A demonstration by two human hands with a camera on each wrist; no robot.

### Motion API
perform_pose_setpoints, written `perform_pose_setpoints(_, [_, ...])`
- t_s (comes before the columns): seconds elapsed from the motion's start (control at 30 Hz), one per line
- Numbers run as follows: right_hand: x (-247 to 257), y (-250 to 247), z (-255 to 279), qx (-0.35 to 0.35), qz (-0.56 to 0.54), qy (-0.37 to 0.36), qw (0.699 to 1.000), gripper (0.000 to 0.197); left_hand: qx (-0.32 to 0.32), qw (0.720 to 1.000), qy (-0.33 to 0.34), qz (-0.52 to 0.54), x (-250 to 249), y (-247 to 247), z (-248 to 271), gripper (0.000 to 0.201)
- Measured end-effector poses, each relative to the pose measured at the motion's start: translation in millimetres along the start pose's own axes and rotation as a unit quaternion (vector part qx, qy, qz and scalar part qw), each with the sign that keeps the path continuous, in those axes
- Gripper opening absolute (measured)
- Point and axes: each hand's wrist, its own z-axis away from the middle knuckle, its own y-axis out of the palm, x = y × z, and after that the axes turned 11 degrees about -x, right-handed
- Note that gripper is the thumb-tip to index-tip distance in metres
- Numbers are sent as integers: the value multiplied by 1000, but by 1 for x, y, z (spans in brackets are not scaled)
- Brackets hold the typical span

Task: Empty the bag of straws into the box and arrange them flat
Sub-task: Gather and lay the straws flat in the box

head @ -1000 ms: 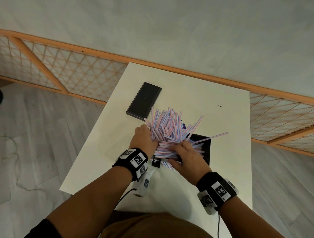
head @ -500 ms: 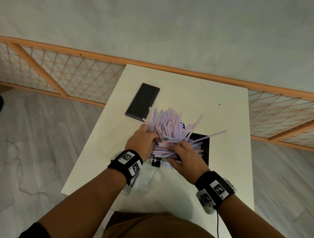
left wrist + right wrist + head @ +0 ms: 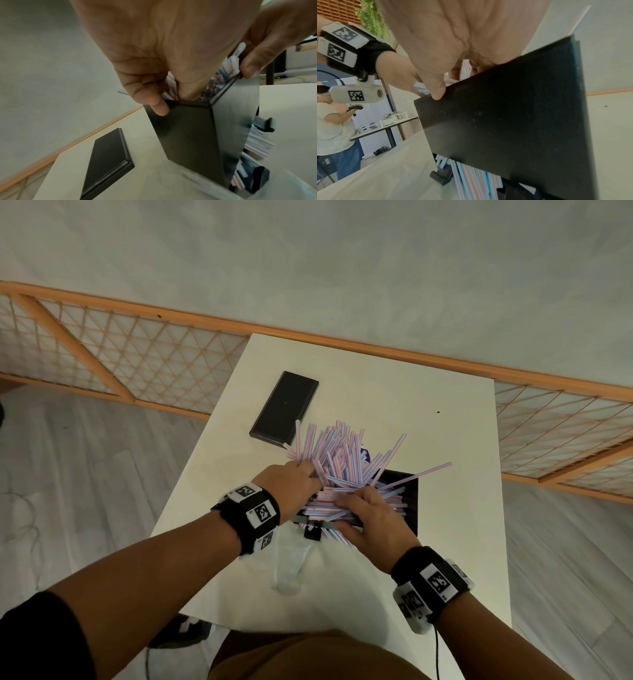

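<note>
On a pale cream rectangular table (image 3: 428, 392) stands an open black box (image 3: 412, 508), heaped with pink, blue and white striped plastic straws (image 3: 337, 460). Most of the straws stick up out of the box in a loose fan, tilted away from the person; others lie flatter across the top of the pile, and one long straw juts out past the box's right rim. A few straws lie on the table at the near foot of the box, seen in the right wrist view beneath the box wall.

The left hand (image 3: 291, 484) sits at the left side of the pile with its fingers curled into the straws; in the left wrist view the thumb (image 3: 257, 63) presses at the box rim and a bent finger touches the outside of the wall, with straws gripped between. The right hand (image 3: 371, 517) lies over the near side of the pile, fingers spread and bent down onto the flat straws, its thumb (image 3: 437, 89) hooked on the box's edge; whether it truly clasps any straw is hard to say.

A crumpled clear plastic bag (image 3: 291, 563) lies on the table just in front of the box, between the forearms. A flat black rectangular lid (image 3: 284, 409) rests beyond the left hand, near the straw tips.
</note>
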Motion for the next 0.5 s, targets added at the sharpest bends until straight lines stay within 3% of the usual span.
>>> perform_pose_setpoints(0.17, [0,1,1,-6,-4,0,1000,36,20,999,23,-19,-1,-1,0,39])
perform_pose_setpoints(0.4, [-3,2,2,2,-14,1,1000,37,100,993,59,-3,9,-3,-7,40])
perform_pose_setpoints(0.5, [-4,2,2,5,-15,2,1000,38,105,992,68,17,11,-6,-9,30])
